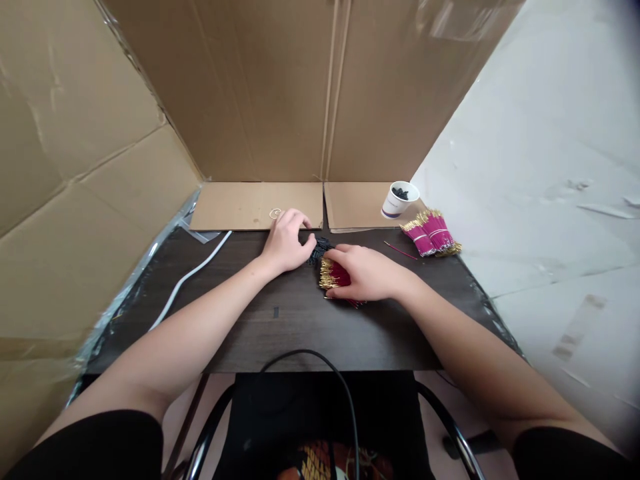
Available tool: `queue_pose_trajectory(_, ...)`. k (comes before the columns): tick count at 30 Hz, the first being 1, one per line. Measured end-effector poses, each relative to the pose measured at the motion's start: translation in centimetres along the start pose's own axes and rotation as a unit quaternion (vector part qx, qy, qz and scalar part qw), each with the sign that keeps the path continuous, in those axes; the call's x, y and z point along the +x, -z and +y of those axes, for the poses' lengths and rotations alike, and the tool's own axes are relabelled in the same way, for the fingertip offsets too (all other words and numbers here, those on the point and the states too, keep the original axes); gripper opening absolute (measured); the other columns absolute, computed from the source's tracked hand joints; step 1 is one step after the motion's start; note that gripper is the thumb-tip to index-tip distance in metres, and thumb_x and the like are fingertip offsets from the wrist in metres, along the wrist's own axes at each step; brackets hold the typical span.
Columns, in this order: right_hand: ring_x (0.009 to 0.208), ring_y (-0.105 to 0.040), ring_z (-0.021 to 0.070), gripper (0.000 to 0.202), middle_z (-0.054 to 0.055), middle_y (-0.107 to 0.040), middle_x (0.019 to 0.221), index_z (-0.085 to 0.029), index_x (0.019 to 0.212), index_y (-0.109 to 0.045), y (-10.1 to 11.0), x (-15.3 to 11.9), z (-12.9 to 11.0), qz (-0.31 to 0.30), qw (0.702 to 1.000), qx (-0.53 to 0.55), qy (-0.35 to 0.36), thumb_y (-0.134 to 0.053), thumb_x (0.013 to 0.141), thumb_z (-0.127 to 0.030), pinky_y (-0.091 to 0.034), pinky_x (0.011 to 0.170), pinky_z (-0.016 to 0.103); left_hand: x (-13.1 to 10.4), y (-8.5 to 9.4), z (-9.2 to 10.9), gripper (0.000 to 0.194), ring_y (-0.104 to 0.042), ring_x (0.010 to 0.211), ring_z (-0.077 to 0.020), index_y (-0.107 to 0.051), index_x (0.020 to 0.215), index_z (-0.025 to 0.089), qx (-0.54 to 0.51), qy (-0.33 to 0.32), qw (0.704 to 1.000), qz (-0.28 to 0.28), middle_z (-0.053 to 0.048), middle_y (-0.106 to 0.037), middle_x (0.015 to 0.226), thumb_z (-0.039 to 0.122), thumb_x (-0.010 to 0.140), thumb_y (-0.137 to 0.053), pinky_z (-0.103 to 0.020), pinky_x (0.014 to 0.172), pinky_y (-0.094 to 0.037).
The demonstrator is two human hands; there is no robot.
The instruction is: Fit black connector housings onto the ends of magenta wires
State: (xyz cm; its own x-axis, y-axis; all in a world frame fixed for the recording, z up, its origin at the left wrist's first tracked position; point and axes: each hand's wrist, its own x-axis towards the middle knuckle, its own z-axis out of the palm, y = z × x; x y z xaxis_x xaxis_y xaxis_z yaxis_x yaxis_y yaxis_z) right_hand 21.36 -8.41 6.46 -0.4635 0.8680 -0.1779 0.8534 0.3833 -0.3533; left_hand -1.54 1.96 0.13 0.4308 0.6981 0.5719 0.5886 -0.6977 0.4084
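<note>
A small heap of short black tube-like pieces [319, 249] lies on the dark table between my two hands. My left hand [289, 241] is at its left side, thumb and fingers curved but apart, and nothing shows between them. Just right of the heap, my right hand [367, 272] spreads over a bundle of dark red wires with gold-coloured tips [330, 275], thumb on the near side and fingers on the far side. The gold tips point left, toward the black pieces. My palm hides much of this bundle.
Banded bundles of magenta wires [433, 233] lie at the right, with one loose wire [400, 250] beside them. A paper cup [397, 200] holds black pieces. A rubber band [275, 213] rests on flat cardboard [230, 207]. A white cable [193, 272] runs along the left; cardboard walls [260, 87] stand behind.
</note>
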Motion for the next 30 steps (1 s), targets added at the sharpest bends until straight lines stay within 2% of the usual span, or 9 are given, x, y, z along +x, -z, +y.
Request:
queue_pose_trajectory(4, 0.104, -0.068, 0.0189, 0.079, 0.011, -0.076, 0.128, -0.023, 0.143, -0.074, 0.4, -0.1, 0.3, 0.000, 1.000, 0.014, 0.026, -0.084, 0.084, -0.075, -0.038, 0.083, 0.027, -0.2, -0.1, 0.3, 0.007, -0.069, 0.109, -0.0278, -0.066, 0.102, 0.020, -0.085, -0.026, 0.995, -0.034, -0.009, -0.072, 0.110, 0.025, 0.099, -0.071, -0.048, 0.106, -0.058)
queue_pose_trajectory(7, 0.098, -0.068, 0.0160, 0.072, 0.010, -0.079, 0.121, -0.021, 0.139, -0.077, 0.8, -0.3, 0.5, 0.000, 0.998, 0.045, 0.039, -0.078, 0.090, -0.074, -0.041, 0.084, 0.028, -0.1, 0.1, 0.0, 0.012, -0.070, 0.108, -0.0278, -0.069, 0.104, 0.020, -0.126, -0.040, 0.989, -0.062, -0.009, -0.073, 0.110, 0.031, 0.102, -0.071, -0.048, 0.105, -0.058)
queue_pose_trajectory(11, 0.087, -0.066, 0.0100, 0.041, 0.007, -0.082, 0.108, -0.018, 0.126, -0.081, 1.2, -0.1, 1.4, 0.019, 0.996, 0.086, 0.023, -0.069, 0.099, -0.047, -0.041, 0.083, 0.026, -0.2, 0.1, -0.3, 0.013, -0.070, 0.110, -0.0284, -0.074, 0.107, 0.019, -0.124, -0.058, 0.988, -0.078, -0.009, -0.074, 0.114, 0.027, 0.097, -0.073, -0.050, 0.107, -0.058)
queue_pose_trajectory(14, 0.080, -0.062, 0.0066, 0.026, 0.005, -0.081, 0.098, -0.015, 0.110, -0.083, 0.8, 0.5, 2.5, 0.034, 0.992, 0.120, 0.029, -0.066, 0.092, -0.025, -0.043, 0.080, 0.023, -0.3, -0.1, -0.4, 0.013, -0.070, 0.112, -0.0290, -0.078, 0.106, 0.019, -0.115, -0.070, 0.988, -0.080, -0.010, -0.074, 0.117, 0.026, 0.095, -0.077, -0.050, 0.107, -0.060)
queue_pose_trajectory(16, 0.079, -0.062, 0.0056, 0.022, 0.005, -0.079, 0.097, -0.014, 0.101, -0.083, 0.4, 1.0, 3.3, 0.050, 0.986, 0.152, 0.041, -0.067, 0.087, -0.020, -0.045, 0.078, 0.021, -0.4, -0.3, -0.5, 0.012, -0.070, 0.112, -0.0289, -0.081, 0.104, 0.019, -0.112, -0.080, 0.988, -0.076, -0.010, -0.074, 0.117, 0.026, 0.095, -0.079, -0.050, 0.106, -0.060)
queue_pose_trajectory(18, 0.076, -0.061, 0.0052, 0.020, 0.004, -0.078, 0.092, -0.013, 0.098, -0.082, 0.0, 1.4, 3.9, 0.044, 0.978, 0.199, 0.031, -0.069, 0.087, -0.023, -0.045, 0.073, 0.020, -0.3, -0.6, -0.7, 0.011, -0.071, 0.111, -0.0283, -0.084, 0.104, 0.020, -0.111, -0.089, 0.987, -0.072, -0.010, -0.075, 0.115, 0.027, 0.096, -0.081, -0.050, 0.105, -0.061)
queue_pose_trajectory(21, 0.071, -0.060, 0.0051, 0.025, 0.004, -0.076, 0.085, -0.012, 0.096, -0.080, -0.2, 1.7, 4.6, -0.001, 0.960, 0.279, 0.011, -0.074, 0.089, -0.036, -0.045, 0.068, 0.019, -0.3, -1.0, -1.0, 0.010, -0.071, 0.111, -0.0277, -0.087, 0.103, 0.021, -0.102, -0.098, 0.988, -0.065, -0.009, -0.076, 0.114, 0.028, 0.100, -0.082, -0.051, 0.105, -0.061)
queue_pose_trajectory(27, 0.076, -0.064, 0.0067, 0.042, 0.006, -0.080, 0.091, -0.011, 0.097, -0.083, -0.5, 2.1, 5.6, -0.065, 0.921, 0.383, 0.019, -0.088, 0.083, -0.050, -0.052, 0.073, 0.022, -0.3, -1.3, -1.3, 0.009, -0.072, 0.111, -0.0283, -0.087, 0.101, 0.021, -0.081, -0.099, 0.990, -0.067, -0.009, -0.079, 0.114, 0.025, 0.102, -0.080, -0.053, 0.105, -0.060)
queue_pose_trajectory(30, 0.079, -0.067, 0.0076, 0.047, 0.007, -0.082, 0.093, -0.011, 0.100, -0.084, -0.6, 2.2, 5.9, -0.067, 0.910, 0.408, 0.025, -0.090, 0.082, -0.055, -0.053, 0.076, 0.023, -0.3, -1.3, -1.2, 0.009, -0.073, 0.112, -0.0284, -0.086, 0.101, 0.020, -0.076, -0.102, 0.990, -0.067, -0.009, -0.079, 0.115, 0.021, 0.101, -0.077, -0.052, 0.105, -0.058)
